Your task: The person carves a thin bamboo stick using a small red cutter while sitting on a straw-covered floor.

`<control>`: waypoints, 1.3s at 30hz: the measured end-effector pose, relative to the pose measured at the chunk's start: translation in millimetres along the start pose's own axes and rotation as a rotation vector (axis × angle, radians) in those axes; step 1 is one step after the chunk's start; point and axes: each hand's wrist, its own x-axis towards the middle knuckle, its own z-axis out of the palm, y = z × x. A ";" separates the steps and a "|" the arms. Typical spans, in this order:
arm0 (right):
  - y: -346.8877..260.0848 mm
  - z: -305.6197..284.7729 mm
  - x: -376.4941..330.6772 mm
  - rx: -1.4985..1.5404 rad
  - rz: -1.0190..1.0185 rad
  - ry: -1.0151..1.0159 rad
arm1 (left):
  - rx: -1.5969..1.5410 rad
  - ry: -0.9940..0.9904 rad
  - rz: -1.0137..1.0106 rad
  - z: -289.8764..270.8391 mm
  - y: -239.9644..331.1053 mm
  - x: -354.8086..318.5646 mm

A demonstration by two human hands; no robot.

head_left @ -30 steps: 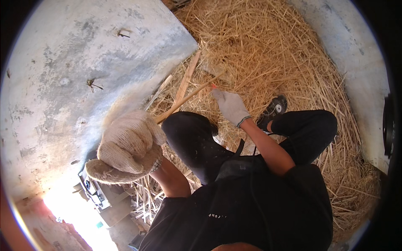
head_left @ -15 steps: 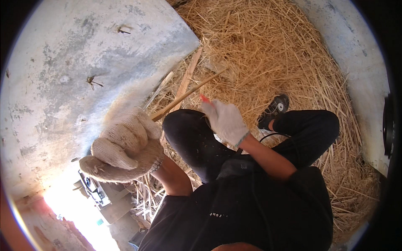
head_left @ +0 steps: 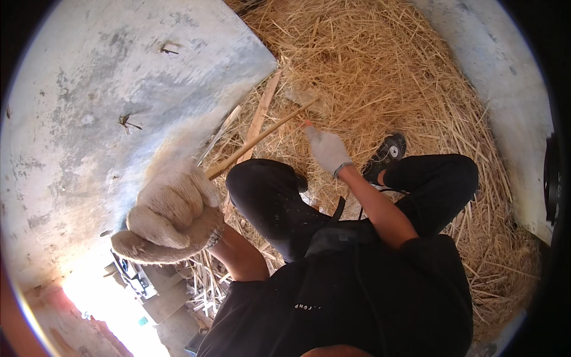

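My left hand (head_left: 172, 211), in a thick off-white knit glove, is wrapped around the near end of a thin wooden stick (head_left: 262, 136). The stick slants away to the far right, over the straw. In a thinner whitish glove, my right hand (head_left: 328, 152) is closed, thumb side toward the stick's far end. A small orange-red thing (head_left: 307, 123) shows at its fingertips, close to the stick. Its kind is too small to make out, and whether it touches the stick I cannot tell.
Loose straw (head_left: 369, 77) covers the floor around my black-trousered legs. A flat wooden slat (head_left: 260, 113) lies under the stick. A stained pale wall (head_left: 148, 77) rises on the left, another (head_left: 505, 89) on the right. Bright light enters at lower left, beside some grey objects.
My right hand has moved farther from my body and slightly right, along the stick toward its far end. My left hand still holds the stick in nearly the same place.
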 end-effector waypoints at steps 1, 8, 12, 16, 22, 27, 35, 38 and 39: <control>6.9 -6.3 2.9 -0.034 0.028 -0.014 | -0.007 0.001 0.007 -0.8 -0.8 -1.7; -81.2 -24.5 -57.6 0.248 -0.352 0.010 | 0.004 0.150 0.042 3.5 -4.4 -3.9; -91.5 -12.5 -61.9 0.411 -0.402 -0.036 | 0.004 0.158 0.006 2.0 -2.2 -2.3; 2.6 3.8 17.2 0.103 -0.018 -0.009 | -0.019 0.145 -0.007 -6.2 1.0 -4.5; 14.1 -10.4 11.0 0.007 0.003 0.013 | -0.019 0.137 -0.001 -9.7 0.2 -5.3; -39.0 0.0 -5.1 0.173 -0.146 -0.122 | -0.011 0.147 -0.023 -17.8 -4.1 2.8; 49.0 -13.6 34.1 -0.060 0.185 0.005 | -0.076 0.120 -0.025 -30.9 4.0 -3.1; 29.0 -6.1 17.4 0.107 -0.064 0.140 | 0.092 0.475 0.050 -22.5 2.8 -5.2; 16.0 -6.9 14.6 0.178 -0.095 0.138 | 0.199 0.617 0.065 -12.6 -0.1 -3.1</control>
